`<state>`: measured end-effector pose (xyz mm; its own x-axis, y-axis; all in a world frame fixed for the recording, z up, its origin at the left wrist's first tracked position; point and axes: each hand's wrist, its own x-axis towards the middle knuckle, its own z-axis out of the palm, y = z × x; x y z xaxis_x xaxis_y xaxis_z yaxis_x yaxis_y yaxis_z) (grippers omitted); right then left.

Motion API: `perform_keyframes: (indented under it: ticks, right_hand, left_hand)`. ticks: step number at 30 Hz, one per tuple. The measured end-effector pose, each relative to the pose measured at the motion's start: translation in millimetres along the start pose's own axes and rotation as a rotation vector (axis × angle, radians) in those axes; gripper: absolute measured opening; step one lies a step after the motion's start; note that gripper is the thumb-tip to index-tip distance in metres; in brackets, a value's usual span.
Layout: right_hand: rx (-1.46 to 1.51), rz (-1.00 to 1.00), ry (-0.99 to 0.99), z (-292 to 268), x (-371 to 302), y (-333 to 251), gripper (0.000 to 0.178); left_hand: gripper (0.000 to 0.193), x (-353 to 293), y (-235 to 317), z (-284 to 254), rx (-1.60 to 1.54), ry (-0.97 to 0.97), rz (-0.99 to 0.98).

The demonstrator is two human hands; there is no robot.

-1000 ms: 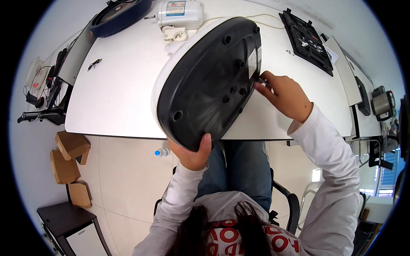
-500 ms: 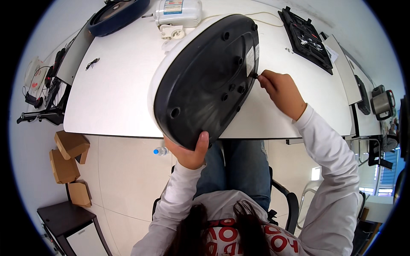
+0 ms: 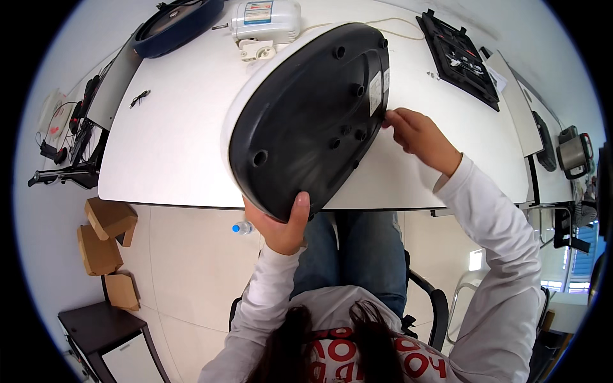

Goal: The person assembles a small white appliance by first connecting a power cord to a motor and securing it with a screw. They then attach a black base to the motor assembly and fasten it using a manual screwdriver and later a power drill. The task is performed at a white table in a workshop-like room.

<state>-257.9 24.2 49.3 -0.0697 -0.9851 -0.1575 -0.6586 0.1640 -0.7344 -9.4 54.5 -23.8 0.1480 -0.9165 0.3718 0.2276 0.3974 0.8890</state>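
Observation:
A large oval appliance base (image 3: 300, 127) is held tilted up over the table's near edge. Its black underside, with several round holes and a pale label (image 3: 375, 93), faces me, and a white shell shows along its left side. My left hand (image 3: 281, 226) grips the lower end, thumb on the black face and the other fingers hidden behind it. At the base's right edge, my right hand (image 3: 415, 134) is closed in a pinch, fingertips against the rim. What sits between those fingertips is too small and covered to make out.
On the white table (image 3: 172, 153) stand a white motor (image 3: 268, 22), a small white bracket (image 3: 257, 50) and a dark blue round part (image 3: 179, 27). An open black tool case (image 3: 460, 60) lies at the far right, a short black cable (image 3: 139, 98) at left.
My right hand has turned slightly at the rim, and the dark bit seen at its fingertips is now covered. The base has barely shifted in my left hand.

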Motion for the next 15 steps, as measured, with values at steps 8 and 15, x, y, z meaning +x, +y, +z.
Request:
perform_keyframes:
  ticks: [8,15]
  right_hand:
    - [-1.178,-0.514,0.320,10.9,-9.9,1.4,0.014]
    - [-1.185,-0.538,0.192,0.3,-1.7,-2.7,0.015]
  left_hand:
    - [0.069,-4.9,-1.5,1.7,0.008,0.068,0.017]
    - [0.068,-2.1,2.6,2.0,-0.023,0.041,-0.007]
